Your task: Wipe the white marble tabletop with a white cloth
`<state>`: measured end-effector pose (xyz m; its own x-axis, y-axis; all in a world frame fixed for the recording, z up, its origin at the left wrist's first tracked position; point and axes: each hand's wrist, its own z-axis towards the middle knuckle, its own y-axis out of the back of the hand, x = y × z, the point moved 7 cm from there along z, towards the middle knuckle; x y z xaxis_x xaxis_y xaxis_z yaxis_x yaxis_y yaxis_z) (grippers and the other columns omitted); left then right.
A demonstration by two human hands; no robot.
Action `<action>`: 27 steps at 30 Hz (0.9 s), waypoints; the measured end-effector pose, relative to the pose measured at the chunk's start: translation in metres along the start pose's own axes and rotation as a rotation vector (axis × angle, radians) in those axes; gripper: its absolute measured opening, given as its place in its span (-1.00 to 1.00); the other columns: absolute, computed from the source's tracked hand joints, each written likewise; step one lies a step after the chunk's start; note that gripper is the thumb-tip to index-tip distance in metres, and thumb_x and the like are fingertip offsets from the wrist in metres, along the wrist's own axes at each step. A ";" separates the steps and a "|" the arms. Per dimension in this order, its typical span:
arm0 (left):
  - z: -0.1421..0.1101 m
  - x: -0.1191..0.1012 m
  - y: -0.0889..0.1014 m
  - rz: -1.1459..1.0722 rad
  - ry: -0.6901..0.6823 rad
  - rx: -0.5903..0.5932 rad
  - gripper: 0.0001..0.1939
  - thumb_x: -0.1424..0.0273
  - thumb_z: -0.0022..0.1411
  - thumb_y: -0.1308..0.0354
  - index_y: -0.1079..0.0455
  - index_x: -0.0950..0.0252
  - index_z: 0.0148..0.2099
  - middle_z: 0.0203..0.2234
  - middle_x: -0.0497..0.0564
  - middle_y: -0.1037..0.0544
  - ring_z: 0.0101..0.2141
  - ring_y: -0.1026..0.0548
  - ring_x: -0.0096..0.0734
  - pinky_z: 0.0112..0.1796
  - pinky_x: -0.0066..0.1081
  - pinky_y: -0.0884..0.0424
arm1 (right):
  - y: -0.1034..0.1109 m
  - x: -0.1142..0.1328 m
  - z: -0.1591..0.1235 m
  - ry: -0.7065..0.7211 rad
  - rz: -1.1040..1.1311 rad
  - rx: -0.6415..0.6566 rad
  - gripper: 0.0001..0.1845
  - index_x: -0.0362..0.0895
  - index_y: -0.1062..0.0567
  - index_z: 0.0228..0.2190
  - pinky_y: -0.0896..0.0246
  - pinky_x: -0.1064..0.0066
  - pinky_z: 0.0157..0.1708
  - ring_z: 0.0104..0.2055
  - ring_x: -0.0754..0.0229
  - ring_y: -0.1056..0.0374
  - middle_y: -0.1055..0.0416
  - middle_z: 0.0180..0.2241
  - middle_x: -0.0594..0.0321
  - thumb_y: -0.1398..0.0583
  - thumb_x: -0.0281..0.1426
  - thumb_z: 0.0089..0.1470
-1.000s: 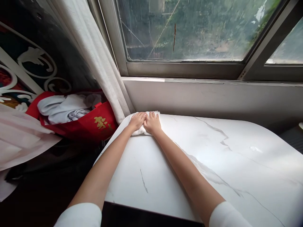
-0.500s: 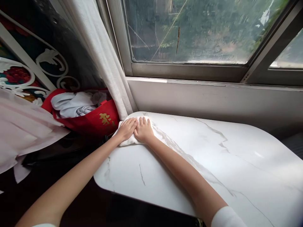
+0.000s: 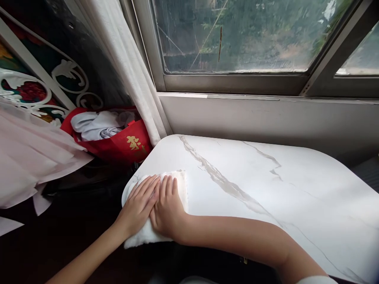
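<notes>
A white fluffy cloth [image 3: 181, 189] lies spread on the left end of a white marble-patterned table [image 3: 213, 201], its lower edge hanging at the table's near edge. My left hand [image 3: 138, 208] rests flat on the cloth with fingers stretched out, pressing it down. Beside it, my right hand [image 3: 168, 208] is also flat on the cloth, fingers extended. The two hands touch, the fingers of the left meeting the right hand's thumb side. Much of the cloth is hidden beneath them.
A red bag [image 3: 118, 146] with gold characters holds pale crumpled fabric [image 3: 99, 124] just left of the table. A white curtain [image 3: 130, 67] hangs behind it. Pale pink fabric [image 3: 35, 154] drapes at far left. The window [image 3: 237, 43] rises beyond the table's far edge.
Both hands and the cloth have slid from the table's far left corner toward me, to the near left edge. My right elbow is now more bent. The view has shifted slightly.
</notes>
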<state>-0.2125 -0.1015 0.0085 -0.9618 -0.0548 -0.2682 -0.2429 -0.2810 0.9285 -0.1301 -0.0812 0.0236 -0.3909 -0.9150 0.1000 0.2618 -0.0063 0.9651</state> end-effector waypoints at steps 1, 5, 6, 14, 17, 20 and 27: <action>-0.003 0.001 0.001 -0.002 0.000 -0.004 -0.47 0.21 0.40 0.33 -0.12 0.20 0.31 0.23 0.04 -0.26 0.24 -0.16 -0.22 0.20 -0.06 -0.13 | -0.001 0.003 -0.001 0.015 0.000 -0.003 -0.21 -0.66 -0.06 0.19 0.21 -0.19 0.22 0.26 -0.42 0.04 0.00 0.21 -0.52 -0.05 -0.28 0.14; 0.004 0.013 0.000 -0.024 0.006 0.000 -0.47 0.22 0.39 0.32 -0.12 0.21 0.30 0.21 0.05 -0.29 0.22 -0.20 -0.22 0.20 -0.09 -0.15 | -0.002 -0.004 0.011 0.032 0.054 -0.055 -0.21 -0.64 -0.08 0.19 0.18 -0.19 0.21 0.26 -0.38 0.03 -0.04 0.20 -0.49 -0.05 -0.26 0.14; 0.011 0.018 -0.001 -0.029 0.017 -0.008 -0.47 0.22 0.38 0.32 -0.13 0.21 0.30 0.21 0.05 -0.30 0.22 -0.21 -0.22 0.20 -0.09 -0.15 | -0.001 -0.010 0.017 0.043 0.082 -0.082 -0.23 -0.61 -0.09 0.19 0.18 -0.17 0.22 0.27 -0.34 0.04 -0.06 0.21 -0.45 -0.04 -0.26 0.15; 0.125 0.054 -0.023 -0.046 0.048 -0.043 -0.44 0.20 0.36 0.35 -0.21 0.38 0.20 0.17 0.17 -0.33 0.19 -0.22 -0.22 0.21 -0.15 -0.08 | -0.014 -0.100 0.097 -0.004 0.143 -0.049 -0.35 -0.47 -0.13 0.21 0.26 0.09 0.27 0.31 -0.05 0.05 -0.08 0.25 -0.23 0.01 -0.29 0.22; 0.175 0.054 -0.033 -0.083 0.007 -0.026 -0.48 0.24 0.37 0.35 -0.25 0.35 0.16 0.14 0.14 -0.37 0.16 -0.27 -0.26 0.19 -0.19 -0.11 | -0.019 -0.136 0.120 -0.092 0.110 -0.017 -0.36 -0.48 -0.11 0.22 0.30 0.12 0.28 0.33 -0.04 0.10 -0.04 0.27 -0.21 0.04 -0.30 0.23; 0.213 0.049 -0.041 -0.110 0.015 -0.042 -0.51 0.28 0.38 0.33 -0.31 0.32 0.10 0.10 0.11 -0.42 0.12 -0.31 -0.28 0.17 -0.23 -0.14 | -0.020 -0.169 0.132 -0.189 0.084 -0.001 -0.36 -0.47 -0.09 0.23 0.32 0.15 0.28 0.35 -0.04 0.19 0.02 0.29 -0.16 0.08 -0.33 0.24; 0.244 0.035 -0.056 -0.125 0.071 -0.062 -0.54 0.28 0.41 0.31 -0.32 0.26 0.11 0.11 0.05 -0.41 0.14 -0.29 -0.28 0.17 -0.21 -0.13 | -0.019 -0.207 0.132 -0.302 0.040 -0.001 -0.40 -0.33 -0.12 0.25 0.27 0.12 0.25 0.35 -0.04 0.16 0.03 0.31 -0.08 0.10 -0.35 0.23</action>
<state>-0.2632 0.1460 0.0096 -0.9124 -0.0829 -0.4007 -0.3503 -0.3482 0.8695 -0.1703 0.1615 0.0165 -0.6253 -0.7529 0.2052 0.2829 0.0263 0.9588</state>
